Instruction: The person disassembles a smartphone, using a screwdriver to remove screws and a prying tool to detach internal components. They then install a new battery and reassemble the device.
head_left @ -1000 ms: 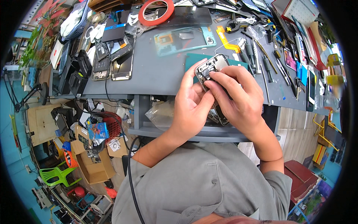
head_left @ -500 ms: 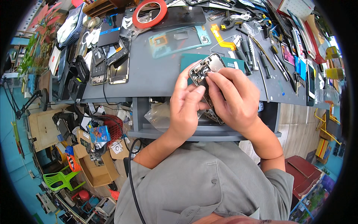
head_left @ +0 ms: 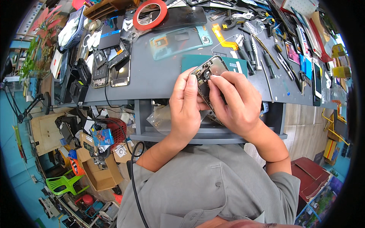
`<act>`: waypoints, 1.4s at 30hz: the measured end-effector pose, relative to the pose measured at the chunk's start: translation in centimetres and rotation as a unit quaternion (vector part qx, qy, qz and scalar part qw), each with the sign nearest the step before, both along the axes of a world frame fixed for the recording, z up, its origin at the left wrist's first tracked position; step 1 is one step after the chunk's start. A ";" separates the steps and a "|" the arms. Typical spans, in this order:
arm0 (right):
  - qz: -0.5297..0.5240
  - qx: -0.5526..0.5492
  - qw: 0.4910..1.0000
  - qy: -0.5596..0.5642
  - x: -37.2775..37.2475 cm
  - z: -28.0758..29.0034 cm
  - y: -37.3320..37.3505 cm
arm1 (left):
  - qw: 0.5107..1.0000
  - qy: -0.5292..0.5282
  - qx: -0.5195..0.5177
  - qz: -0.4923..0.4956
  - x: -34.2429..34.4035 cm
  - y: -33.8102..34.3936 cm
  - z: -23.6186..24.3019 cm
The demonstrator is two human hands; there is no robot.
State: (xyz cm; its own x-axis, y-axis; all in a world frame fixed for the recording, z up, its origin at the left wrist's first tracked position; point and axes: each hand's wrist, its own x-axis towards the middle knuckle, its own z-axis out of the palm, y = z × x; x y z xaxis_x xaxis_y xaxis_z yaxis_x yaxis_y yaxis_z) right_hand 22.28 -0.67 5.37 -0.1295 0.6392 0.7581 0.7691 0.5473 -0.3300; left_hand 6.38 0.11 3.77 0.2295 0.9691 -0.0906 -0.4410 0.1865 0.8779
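Note:
An opened phone [head_left: 204, 75], its inner parts and a silver plate showing, is held tilted over the desk's front edge. My left hand [head_left: 186, 104] grips it along the left edge, thumb stretched up near the top corner and fingers behind. Over the phone's open inside, my right hand [head_left: 240, 103] is closed, thumb and forefinger pinched together near the silver plate. Whatever is between those fingertips is too small to make out. The right hand covers the phone's lower part. Behind the phone lies a green mat [head_left: 190, 62].
A pale blue phone back cover [head_left: 178, 45] and a red tape roll [head_left: 166, 11] lie farther back. Screwdrivers [head_left: 249, 51] and pliers are at the right; phone parts [head_left: 121, 76] lie left. Below the desktop, an open drawer [head_left: 171, 136] holds a clear bag [head_left: 159, 117].
My left thumb has lifted off the phone's inside and straightened along its upper left edge. The phone and both hands have shifted slightly left.

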 end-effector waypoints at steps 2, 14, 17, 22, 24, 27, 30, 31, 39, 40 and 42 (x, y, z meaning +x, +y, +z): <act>0.001 0.002 1.000 -0.004 0.0 0.0 0.0 | 1.000 0.009 0.005 0.006 0.1 0.0 -0.2; 0.005 0.013 0.999 -0.045 -0.1 0.0 0.0 | 0.999 -0.003 0.018 0.027 0.7 -0.1 0.2; 0.008 0.020 0.998 -0.051 0.0 -0.1 0.2 | 0.999 0.002 0.032 0.028 0.7 -0.1 0.0; 0.010 0.027 0.998 -0.053 -0.2 -0.1 0.4 | 0.998 0.014 0.047 0.030 0.6 -0.2 -0.2; 0.009 0.028 0.998 -0.053 -0.2 -0.2 0.4 | 0.999 0.015 0.038 0.033 0.7 -0.2 0.0; 0.009 0.034 0.998 -0.053 -0.2 -0.3 0.5 | 0.999 0.009 0.022 0.039 0.8 -0.2 0.1; 0.007 0.031 0.998 -0.057 -0.3 -0.3 0.4 | 1.000 -0.008 0.016 0.025 0.6 -0.2 0.3; 0.006 0.028 0.998 -0.060 -0.3 -0.2 0.4 | 0.999 -0.013 0.015 0.026 0.6 -0.2 0.3; 0.001 0.020 0.997 -0.077 -0.2 0.0 0.3 | 0.999 -0.038 0.013 0.014 0.5 -0.2 0.0; 0.002 0.020 0.997 -0.079 -0.2 0.1 0.3 | 0.999 -0.037 0.013 0.014 0.5 -0.3 0.0; 0.001 0.017 0.996 -0.088 -0.2 0.2 0.3 | 0.999 -0.033 0.015 0.013 0.5 -0.2 0.0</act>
State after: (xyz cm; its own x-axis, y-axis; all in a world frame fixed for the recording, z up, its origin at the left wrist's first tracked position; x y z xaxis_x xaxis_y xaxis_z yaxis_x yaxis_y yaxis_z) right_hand 22.05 -0.37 5.59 -0.2637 0.6133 0.7446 0.8122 0.5576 -0.1716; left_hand 6.89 -0.14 3.82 0.2092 0.9768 -0.0467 -0.5025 0.1484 0.8518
